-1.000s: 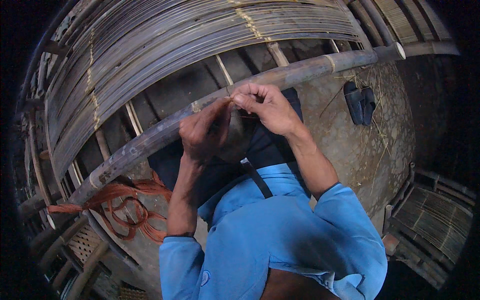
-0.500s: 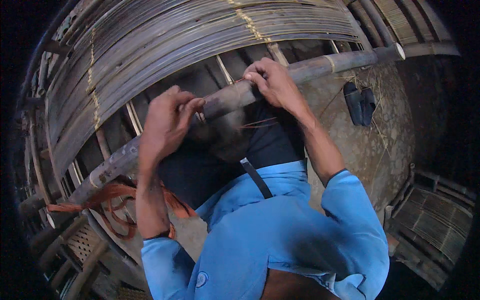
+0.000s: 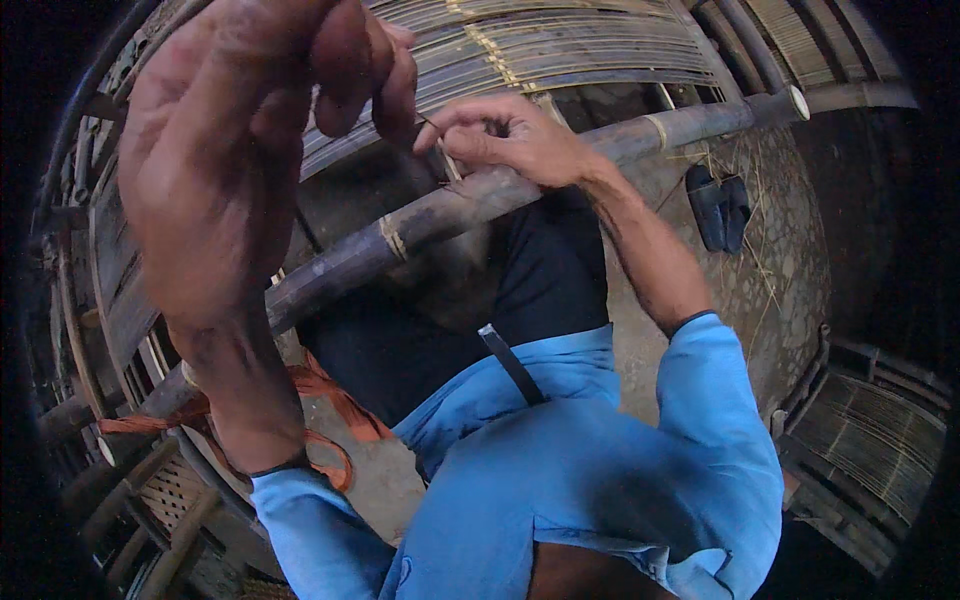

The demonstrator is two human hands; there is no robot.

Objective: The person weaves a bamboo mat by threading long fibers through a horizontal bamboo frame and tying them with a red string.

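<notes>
Both hands have moved since half a second ago: the left hand (image 3: pixel 225 150) has swung up close to the camera and now fills the far left, while the right hand (image 3: pixel 515 140) has slid slightly left above the pole (image 3: pixel 340 275). Largest behind them is the slatted bench (image 3: pixel 600 40), across the far side; the pole runs along its near edge, over the dark trousers (image 3: pixel 430 345). Orange fibre (image 3: pixel 345 400) lies at near left, between the left forearm and the trousers. Smallest is a thin dark strand (image 3: pixel 430 124) at the right fingertips, beyond the pole and in front of the bench.

Left fingers are curled, but their tips are partly hidden, so I cannot tell whether they grasp anything. Right thumb and forefinger are bent close together at the strand; whether they pinch it or merely touch it, I cannot tell.

A hard pull by the raised left hand, should it hold the other end, could snap the strand or drag it from the right fingers. Rough slat edges could snag it, and the left forearm could tangle the loose fibre.

No writing can be read anywhere; the small badge (image 3: pixel 405 571) on the shirt (image 3: pixel 560 470) is too foreshortened.
</notes>
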